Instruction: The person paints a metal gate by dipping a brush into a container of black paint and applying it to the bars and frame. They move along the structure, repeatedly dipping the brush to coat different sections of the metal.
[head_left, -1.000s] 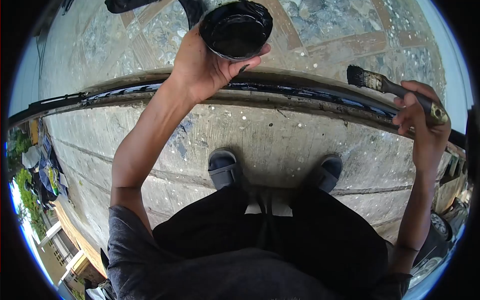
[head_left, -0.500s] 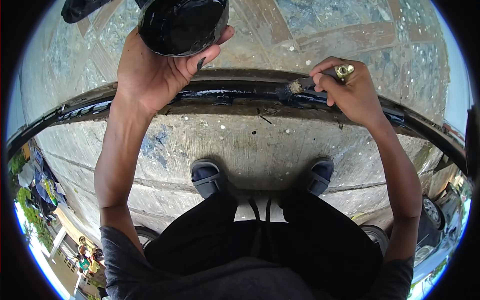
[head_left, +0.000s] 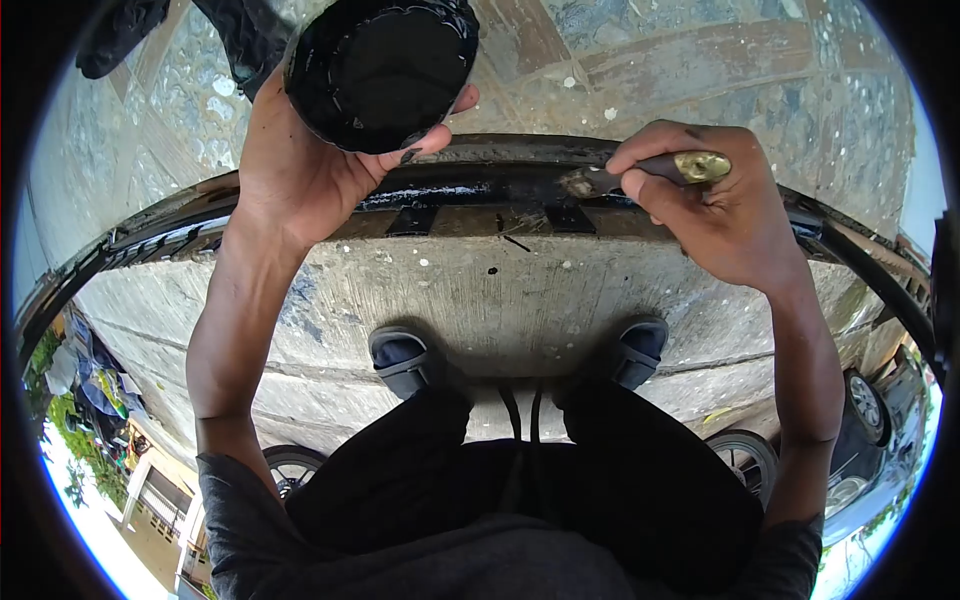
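My left hand [head_left: 308, 185] is closed around the underside of a round, ragged-rimmed bowl [head_left: 308, 85] with black paint [head_left: 405, 75] inside, held up over the far side of a black metal rail [head_left: 480, 187]. Dark paint marks one of its fingertips. In my right hand [head_left: 720, 210], fingers wrap the handle of a paintbrush [head_left: 580, 183], whose gold-coloured handle end sticks out past the knuckles. The bristles point left and overlap the rail. Wet-looking shine shows on the rail left of the brush.
Paint-spotted concrete [head_left: 470, 290] lies between the rail and my sandalled feet [head_left: 405, 360]. Beyond the rail is patterned stone paving [head_left: 690, 60]. Dark crumpled shapes [head_left: 240, 40] sit at top left. Wheels [head_left: 745, 462] show behind my legs, and a car [head_left: 880, 430] at right.
The bowl has shifted slightly right and down, showing more of its inside. My right hand has turned and moved a little right and down, while the brush tip sits slightly further left.
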